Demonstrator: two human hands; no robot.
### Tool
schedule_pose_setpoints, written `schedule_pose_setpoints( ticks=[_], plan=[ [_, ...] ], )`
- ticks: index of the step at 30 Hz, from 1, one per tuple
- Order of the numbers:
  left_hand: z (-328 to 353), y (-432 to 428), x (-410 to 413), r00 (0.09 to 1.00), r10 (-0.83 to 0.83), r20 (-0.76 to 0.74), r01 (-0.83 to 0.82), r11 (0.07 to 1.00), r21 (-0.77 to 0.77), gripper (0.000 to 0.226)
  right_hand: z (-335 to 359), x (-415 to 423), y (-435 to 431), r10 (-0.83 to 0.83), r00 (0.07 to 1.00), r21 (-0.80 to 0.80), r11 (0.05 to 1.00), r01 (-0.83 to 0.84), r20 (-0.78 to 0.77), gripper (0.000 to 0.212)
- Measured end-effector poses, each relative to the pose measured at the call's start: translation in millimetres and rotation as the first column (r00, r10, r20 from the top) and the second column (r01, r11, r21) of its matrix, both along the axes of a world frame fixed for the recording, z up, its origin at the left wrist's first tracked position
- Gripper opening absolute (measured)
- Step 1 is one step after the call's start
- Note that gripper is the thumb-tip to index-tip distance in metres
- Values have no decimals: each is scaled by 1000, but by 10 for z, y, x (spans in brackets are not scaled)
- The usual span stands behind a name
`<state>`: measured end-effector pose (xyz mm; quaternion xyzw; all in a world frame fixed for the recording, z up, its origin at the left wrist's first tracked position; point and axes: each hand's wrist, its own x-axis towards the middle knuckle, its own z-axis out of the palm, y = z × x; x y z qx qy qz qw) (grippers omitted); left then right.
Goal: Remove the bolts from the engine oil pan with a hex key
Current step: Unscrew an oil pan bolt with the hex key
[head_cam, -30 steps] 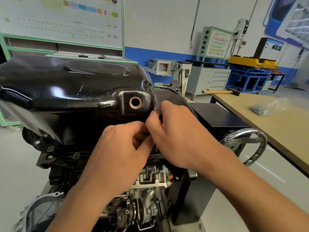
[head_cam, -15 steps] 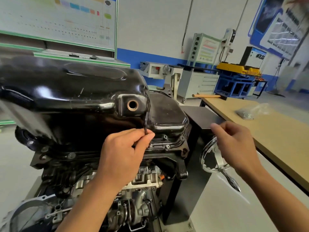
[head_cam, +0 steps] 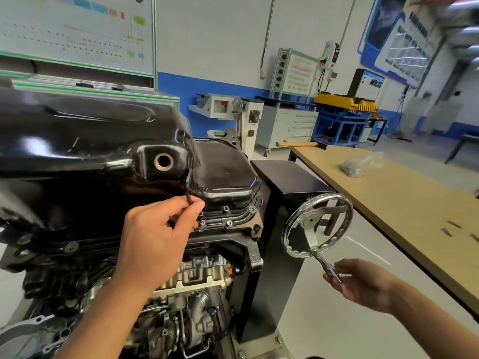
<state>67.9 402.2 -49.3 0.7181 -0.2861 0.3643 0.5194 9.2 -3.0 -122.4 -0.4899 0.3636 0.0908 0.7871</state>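
My left hand (head_cam: 158,237) pinches the hex key (head_cam: 188,187) at the black oil pan's (head_cam: 90,141) flange, beside seated bolts (head_cam: 228,223). My right hand (head_cam: 363,283) touches the handwheel handle (head_cam: 328,270); I cannot tell if it grips. A clear bag (head_cam: 360,164) of small metal parts lies on the table (head_cam: 414,203).

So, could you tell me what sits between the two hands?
The head view shows the engine stand's black upright between the left hand and right hand, with the chrome handwheel beside it, nearer the right hand.
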Motion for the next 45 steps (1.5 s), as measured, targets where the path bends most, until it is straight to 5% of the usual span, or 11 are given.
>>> schedule_pose_setpoints(
  ticks=[9, 15, 18, 22, 27, 35, 37, 39, 42, 43, 45],
  plan=[
    [36, 25, 42, 999, -16, -34, 16, 1000, -10, 12, 727, 264, -35, -447, 880, 151, 892, 425, 163, 30],
    [62, 29, 125, 999, -15, -44, 14, 1000, -21, 11, 729, 286, 949, 9, 967, -103, 994, 18, 255, 29],
    [85, 67, 165, 997, -26, -68, 24, 999, -34, 13, 27, 224, 1174, 116, 979, -534, 846, -8, 168, 26],
    [106, 120, 207, 997, -24, -69, 23, 1000, -15, 12, -251, 132, 689, 51, 999, -908, 418, -35, -15, 36],
    [130, 128, 201, 998, -19, -60, 19, 1000, -3, 11, -306, 188, 515, 84, 994, -941, 327, -89, -65, 40],
    [195, 123, 159, 998, -29, -60, 31, 999, 38, 12, -368, 214, 783, 132, 991, -882, 465, -79, -20, 37],
    [182, 142, 161, 998, -32, -49, 33, 999, 22, 9, -162, 170, 836, 165, 973, -896, 387, -217, -164, 50],
    [157, 148, 165, 999, -26, -36, 26, 1000, -3, 11, 145, 103, 898, 122, 948, -932, 186, -312, -293, 72],
    [142, 109, 184, 1000, 6, -2, -6, 1000, -24, 19, 704, 5, 1145, 66, 998, -997, -71, 21, 16, 62],
    [150, 86, 187, 1000, 13, 7, -13, 1000, -23, 19, 864, -2, 1332, 144, 953, -962, -21, 273, 267, 48],
    [179, 41, 188, 999, 18, 33, -18, 1000, -6, 16, 1116, 75, 1827, 358, 616, -711, 295, 638, 701, 21]
  ],
)
